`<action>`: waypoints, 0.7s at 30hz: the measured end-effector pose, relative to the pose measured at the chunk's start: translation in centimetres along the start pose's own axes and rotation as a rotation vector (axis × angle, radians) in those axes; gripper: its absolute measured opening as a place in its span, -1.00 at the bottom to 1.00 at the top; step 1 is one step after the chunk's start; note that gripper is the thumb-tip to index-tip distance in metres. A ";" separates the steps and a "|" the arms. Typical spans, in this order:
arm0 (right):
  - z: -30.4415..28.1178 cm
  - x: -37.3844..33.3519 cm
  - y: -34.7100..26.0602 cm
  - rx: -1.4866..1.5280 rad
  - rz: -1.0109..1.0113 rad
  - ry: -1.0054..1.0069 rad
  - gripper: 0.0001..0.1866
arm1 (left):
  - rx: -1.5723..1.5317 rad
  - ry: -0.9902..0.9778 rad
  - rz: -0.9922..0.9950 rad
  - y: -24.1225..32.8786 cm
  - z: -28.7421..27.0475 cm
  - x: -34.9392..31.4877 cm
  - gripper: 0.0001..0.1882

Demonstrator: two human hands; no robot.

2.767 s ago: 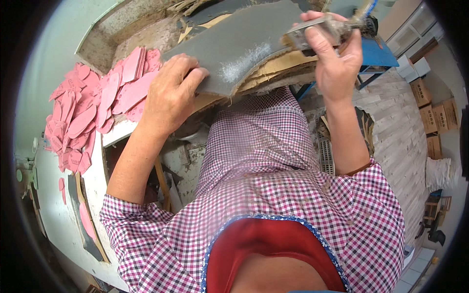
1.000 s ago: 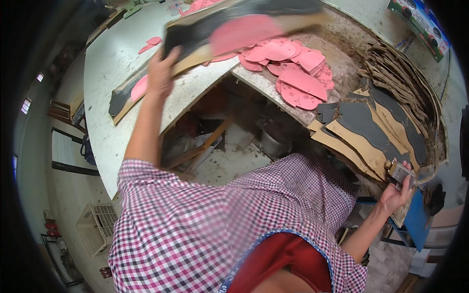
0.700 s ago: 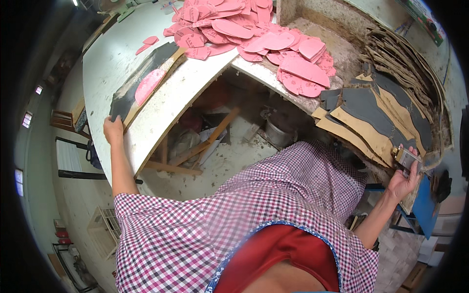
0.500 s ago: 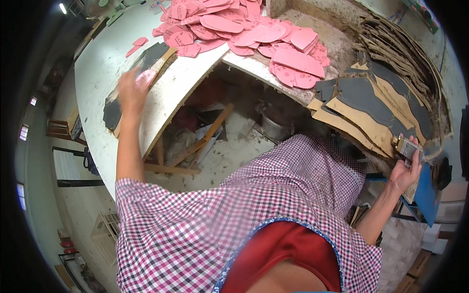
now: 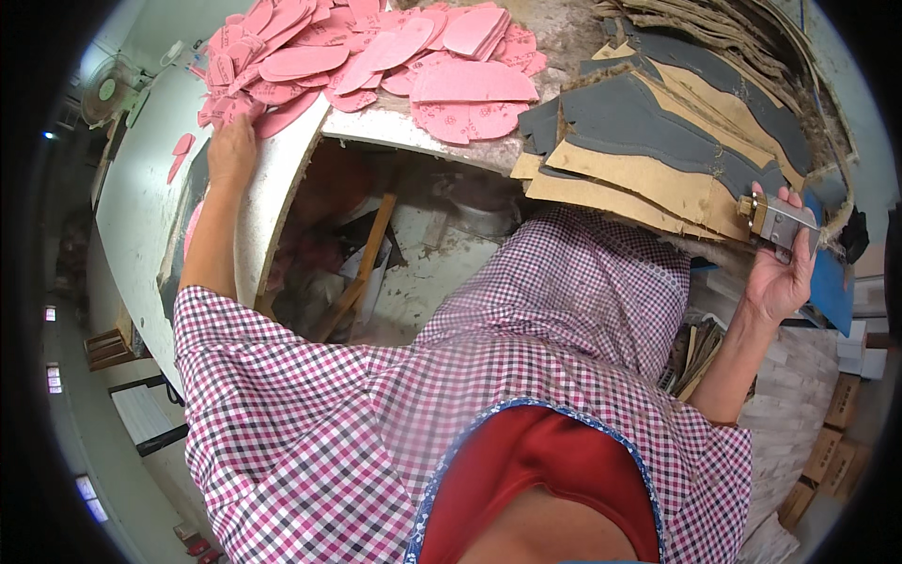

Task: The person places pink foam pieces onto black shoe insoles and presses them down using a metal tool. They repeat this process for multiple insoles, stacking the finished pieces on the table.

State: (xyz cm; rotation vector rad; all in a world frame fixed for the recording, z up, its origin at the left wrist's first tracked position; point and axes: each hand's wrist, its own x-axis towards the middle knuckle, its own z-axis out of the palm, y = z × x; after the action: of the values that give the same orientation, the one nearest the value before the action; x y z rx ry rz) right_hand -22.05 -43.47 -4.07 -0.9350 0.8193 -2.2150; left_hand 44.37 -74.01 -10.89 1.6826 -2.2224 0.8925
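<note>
At the left edge of a heap of pink cut pieces (image 5: pixel 301 61), my left hand (image 5: pixel 232 155) has its fingers closed on a pink piece (image 5: pixel 233 108); the fingertips are partly hidden. Partly under my left forearm lies a dark grey piece (image 5: pixel 177 235) with a bit of pink on it. My right hand (image 5: pixel 782 277) grips a small metal spray gun (image 5: pixel 780 224) with a brass nozzle, held palm up beside the right-hand bench. Close to it lie stacked dark grey cut panels (image 5: pixel 648 117) with tan edges.
A white table (image 5: pixel 122 197) spreads on the left. Between it and the dusty bench (image 5: pixel 573 42) is a gap with a wooden bar (image 5: pixel 371 249) below. Layered brown scraps (image 5: pixel 723 38) pile at the far right. Two small pink pieces (image 5: pixel 178 157) lie apart.
My left hand has moved forward from the grey piece to the pink heap and closed on a piece there. The spray gun stays in my right hand, and the view has shifted.
</note>
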 end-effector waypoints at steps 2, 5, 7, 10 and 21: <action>0.2 0.1 0.3 -0.008 -0.008 -0.005 -0.65 | 0.052 0.268 -0.031 -0.1 -1.0 0.8 -0.82; -0.4 -0.1 0.2 -0.013 -0.030 -0.026 -0.64 | -0.078 0.164 -0.111 4.7 -4.7 0.0 -0.84; -0.5 0.2 0.2 -0.030 -0.013 0.000 -0.63 | -0.273 0.162 0.156 7.1 -4.6 -1.4 -0.81; -0.7 0.4 0.4 -0.042 -0.013 0.017 -0.63 | -0.511 -0.185 0.099 10.0 -6.9 -1.9 -0.60; -1.7 1.5 0.3 0.020 0.032 -0.015 -0.61 | -0.822 -0.333 -0.123 5.9 -3.3 -2.2 -0.37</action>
State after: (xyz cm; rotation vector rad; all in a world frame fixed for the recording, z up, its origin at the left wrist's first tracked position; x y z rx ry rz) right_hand -24.14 -44.21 -4.57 -0.9219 0.7988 -2.1822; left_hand 39.01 -69.38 -11.34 1.5658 -2.1686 -0.3458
